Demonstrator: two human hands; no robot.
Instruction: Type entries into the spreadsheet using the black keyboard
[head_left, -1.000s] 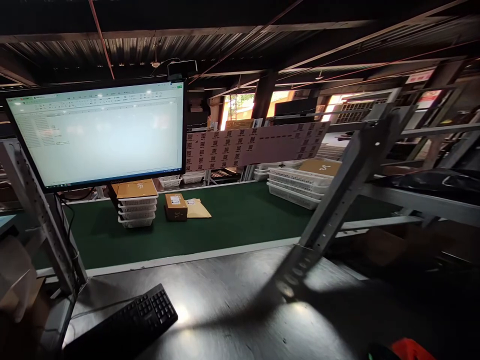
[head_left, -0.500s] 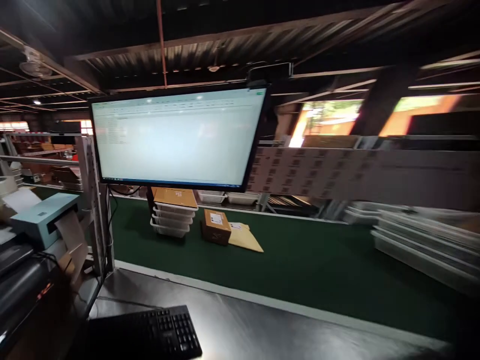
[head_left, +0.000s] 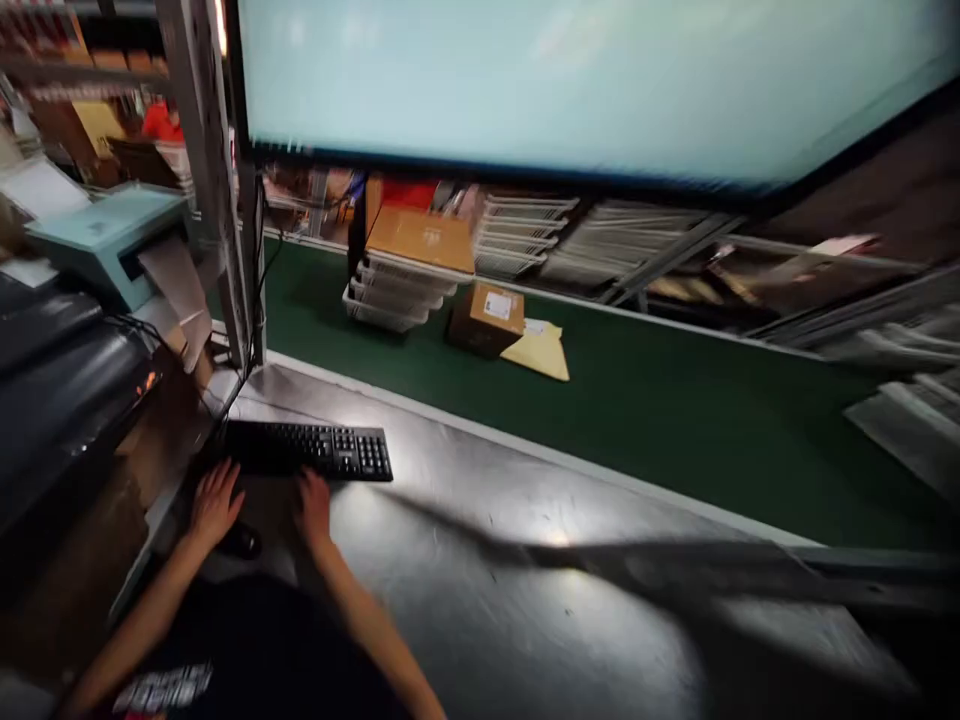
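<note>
One keyboard (head_left: 306, 450) lies near the far left corner of the worktop (head_left: 450, 560), below the monitor (head_left: 570, 90), probably so keys and screen serve together. The left hand (head_left: 215, 508), empty with fingers spread, and the blurred right hand (head_left: 313, 508), fingers loosely extended around nothing visible, are at its near edge; I cannot tell whether keys are pressed. The keyboard looks black and flat, its left part darker.

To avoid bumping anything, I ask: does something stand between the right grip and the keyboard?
Nothing visible stands between the right grip and the keyboard. The dark mouse-like object lies nearer the left grip, outside that path.
</note>
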